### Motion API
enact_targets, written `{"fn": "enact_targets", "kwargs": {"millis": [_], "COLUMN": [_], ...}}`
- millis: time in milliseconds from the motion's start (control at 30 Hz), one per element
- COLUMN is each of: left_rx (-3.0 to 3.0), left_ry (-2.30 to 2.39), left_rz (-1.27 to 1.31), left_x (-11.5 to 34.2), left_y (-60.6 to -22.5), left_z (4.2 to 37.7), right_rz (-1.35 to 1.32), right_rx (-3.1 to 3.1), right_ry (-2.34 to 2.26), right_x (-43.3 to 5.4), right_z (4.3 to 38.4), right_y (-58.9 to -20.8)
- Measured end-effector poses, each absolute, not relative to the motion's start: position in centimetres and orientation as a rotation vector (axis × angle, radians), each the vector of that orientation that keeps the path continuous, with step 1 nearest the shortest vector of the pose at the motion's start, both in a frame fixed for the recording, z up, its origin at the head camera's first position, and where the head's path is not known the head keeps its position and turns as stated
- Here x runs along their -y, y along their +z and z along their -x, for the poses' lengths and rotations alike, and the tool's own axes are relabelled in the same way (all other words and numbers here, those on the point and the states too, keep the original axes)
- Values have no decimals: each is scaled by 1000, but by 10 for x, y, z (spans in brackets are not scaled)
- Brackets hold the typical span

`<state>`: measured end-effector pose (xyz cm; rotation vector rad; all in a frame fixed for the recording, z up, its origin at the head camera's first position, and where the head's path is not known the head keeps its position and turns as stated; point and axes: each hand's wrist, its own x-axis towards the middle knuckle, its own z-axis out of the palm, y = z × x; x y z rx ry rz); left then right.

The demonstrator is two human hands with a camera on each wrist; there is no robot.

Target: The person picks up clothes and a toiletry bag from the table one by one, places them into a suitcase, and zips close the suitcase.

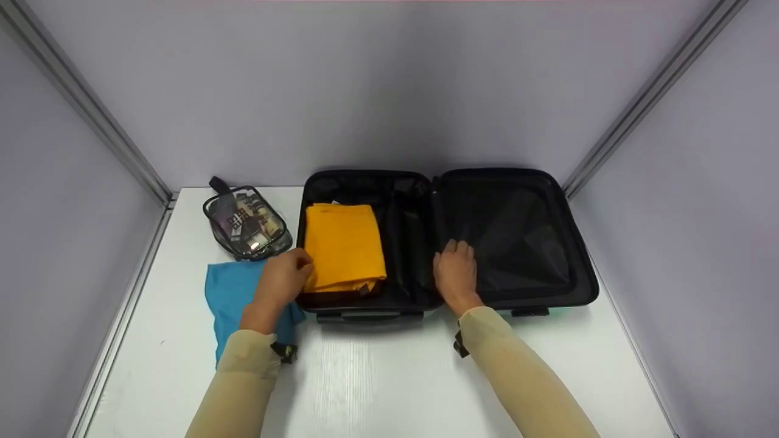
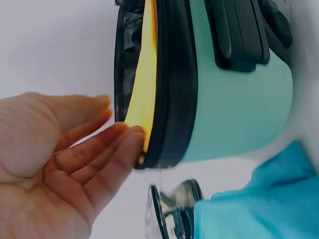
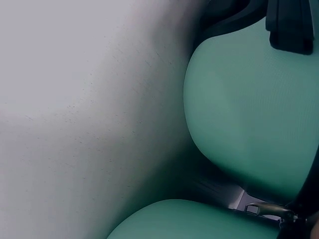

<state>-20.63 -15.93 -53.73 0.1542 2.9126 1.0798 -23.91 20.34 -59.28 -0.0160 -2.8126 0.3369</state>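
Observation:
A hard-shell suitcase (image 2: 234, 119), mint green outside and black inside, lies spread open. A folded yellow cloth (image 1: 344, 246) fills the left part of its left half. My left hand (image 1: 285, 275) is at that half's left rim; in the left wrist view its fingertips are right at the yellow cloth's edge, the thumb apart from them. My right hand (image 1: 456, 271) rests where the two halves meet, near the front, fingers bent forward over the inner edge. The right wrist view shows mostly the green shells, with just a sliver of that hand.
Left of the suitcase, a clear zip pouch (image 1: 246, 222) with small items stands at the back. A blue cloth (image 1: 234, 292) lies before it, partly under my left forearm. The suitcase's right half (image 1: 517, 237) has a black mesh lining. Grey walls (image 1: 389, 91) enclose the white table (image 1: 365, 389).

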Motion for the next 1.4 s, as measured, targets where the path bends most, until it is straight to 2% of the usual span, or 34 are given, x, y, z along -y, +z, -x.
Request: {"fn": "enact_targets", "kwargs": {"millis": [300,600,933,1400], "left_rx": [-2996,-2896,-2484,-2379], "left_ry": [1163,992,1037,1188], "left_rz": [326,665,838,766], "left_x": [213,265,281,274], "left_y": [-542,-573,-596,-604], "left_z": [193,175,160,166], "right_rz": [17,22,46,46], "right_rx": [2805,2808,2827,2820], "right_ry": [348,344,354,365], "right_x": [-203,-203,-203,-203], "right_z": [239,239,240,240], "right_y": [-592,-591,-592,-594]}}
